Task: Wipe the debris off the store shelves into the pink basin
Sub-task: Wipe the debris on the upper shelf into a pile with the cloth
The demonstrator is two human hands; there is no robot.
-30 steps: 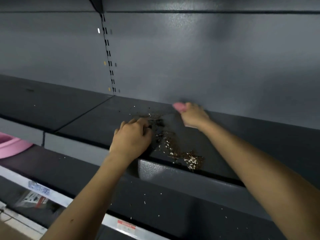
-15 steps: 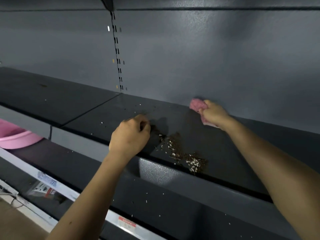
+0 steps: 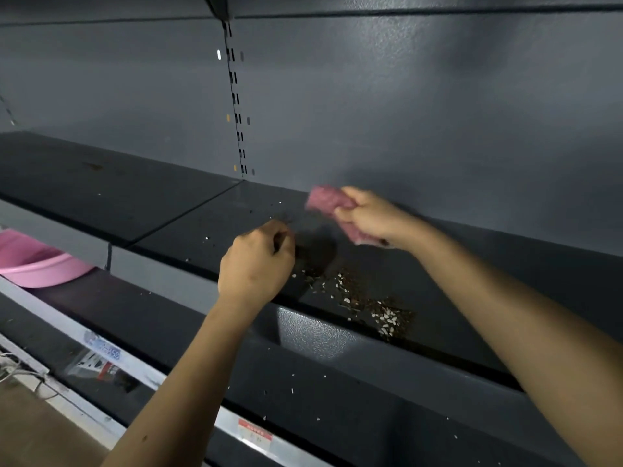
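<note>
This looks like the gathering step. The debris (image 3: 387, 315), pale seeds mixed with brown crumbs, lies in a loose trail on the upper shelf (image 3: 161, 210) and is thickest right at its near edge, a little to the right of the left hand (image 3: 258, 261). That hand hovers over the left end of the trail with its fingers (image 3: 281, 244) curled into a loose fist. Nothing shows in them, and I cannot tell whether they pinch any crumbs. The right hand (image 3: 371, 215) is up by the back panel (image 3: 438, 129), on the far side of the trail. Its fingers (image 3: 344, 215) are wrapped tight round a bunched pink cloth (image 3: 325, 197), which seems to be held off the shelf surface. The pink basin (image 3: 37, 264) stands on the lower shelf (image 3: 151, 318) at the far left, only partly in view and well apart from the pile. It sits too far off to catch anything pushed over the edge here. I judge the next move needs the basin brought under the near edge below the pile, then the cloth set down behind the crumbs and drawn toward that edge. Otherwise the seeds will likely drop onto the lower shelf, where a few pale specks (image 3: 292, 390) already lie.
</note>
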